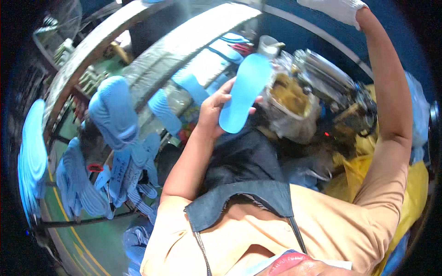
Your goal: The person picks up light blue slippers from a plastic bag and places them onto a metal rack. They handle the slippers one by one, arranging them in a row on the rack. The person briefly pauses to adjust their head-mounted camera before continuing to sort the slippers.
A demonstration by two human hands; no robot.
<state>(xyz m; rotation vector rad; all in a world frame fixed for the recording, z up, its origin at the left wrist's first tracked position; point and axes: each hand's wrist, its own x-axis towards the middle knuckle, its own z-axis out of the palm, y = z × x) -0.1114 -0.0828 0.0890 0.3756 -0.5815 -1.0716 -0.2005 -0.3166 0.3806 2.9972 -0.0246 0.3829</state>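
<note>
Apron bib (248,193) close, left hand (212,110) grips blue insole (244,92), right hand (338,9) maybe gloved, at top edge.

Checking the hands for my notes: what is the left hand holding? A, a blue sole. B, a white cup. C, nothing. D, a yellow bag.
A: the left hand grips a flat blue sole by its edge, while the right hand, in a white glove, is raised at the top rim of the view.
</note>
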